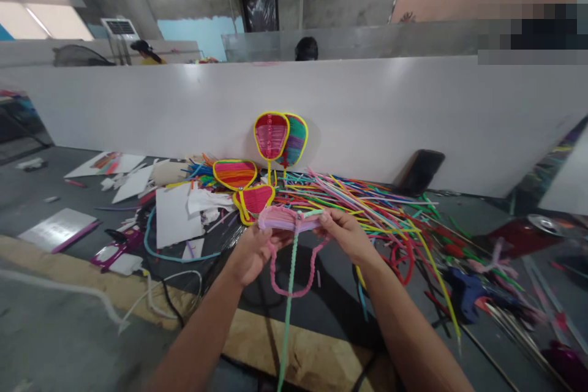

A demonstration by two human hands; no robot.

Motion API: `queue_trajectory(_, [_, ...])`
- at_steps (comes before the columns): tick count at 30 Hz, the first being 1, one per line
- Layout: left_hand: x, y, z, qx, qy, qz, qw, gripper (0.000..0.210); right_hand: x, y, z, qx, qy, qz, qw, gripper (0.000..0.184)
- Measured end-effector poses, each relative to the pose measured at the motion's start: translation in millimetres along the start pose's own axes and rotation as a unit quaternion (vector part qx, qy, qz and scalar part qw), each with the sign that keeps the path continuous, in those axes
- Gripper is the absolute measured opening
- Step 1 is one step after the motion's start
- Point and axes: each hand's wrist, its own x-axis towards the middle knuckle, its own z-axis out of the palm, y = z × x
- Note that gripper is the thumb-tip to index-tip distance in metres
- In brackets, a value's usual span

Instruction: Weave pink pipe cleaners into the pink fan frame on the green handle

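Between my hands is a half-woven pipe-cleaner fan point(281, 220), its upper part filled with pink and lilac rows and its lower part an open pink loop. A pale green pipe-cleaner stem point(289, 294) runs down its middle and hangs below it. My left hand point(252, 252) grips the fan's left edge, thumb on top. With thumb and fingers pinched, my right hand point(344, 233) holds the right edge, where a pale green end shows. Just behind stand and lie finished fans with yellow rims, among them a pink one point(272, 136) and an orange-red one point(234, 174).
A wide heap of coloured pipe cleaners point(340, 190) lies behind and right. At right are a blue glue gun point(466, 294), a red can point(523, 236) and a phone point(421, 171) against the white partition point(184, 110). White cards point(178, 217) and a purple glue gun point(120, 246) lie left.
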Motion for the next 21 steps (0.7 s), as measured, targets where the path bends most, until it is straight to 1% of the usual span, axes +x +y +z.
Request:
queue_trajectory(2, [8, 10, 5.9, 0.020, 0.044, -0.004, 0.999, 0.040, 0, -1, -1, -0.025, -0.007, -0.009, 1.000, 0.035])
queue_trajectory(4, [13, 14, 12.2, 0.064, 0.084, -0.005, 0.994, 0.035, 0, -3, -1, -0.045, 0.009, -0.028, 0.999, 0.034])
queue_trajectory(5, [16, 14, 15.2, 0.084, 0.092, -0.005, 0.992, 0.034, 0, -4, -1, -0.050, 0.021, -0.037, 0.998, 0.035])
queue_trajectory(7, [18, 12, 20.8, 0.113, 0.084, -0.005, 0.990, 0.034, -1, -6, -1, -0.057, 0.030, -0.046, 0.997, 0.038])
queue_trajectory(10, [19, 9, 28.1, 0.138, 0.064, -0.006, 0.988, 0.034, -2, -10, -2, -0.086, -0.009, -0.041, 0.995, 0.030])
queue_trajectory(14, [19, 7, 35.0, 0.136, 0.072, -0.008, 0.988, 0.033, -5, -14, -5, -0.115, -0.043, -0.038, 0.992, 0.026])
queue_trajectory(21, [17, 6, 35.9, 0.120, 0.081, 0.003, 0.990, 0.031, -6, -18, -2, -0.146, -0.037, -0.054, 0.987, 0.020])
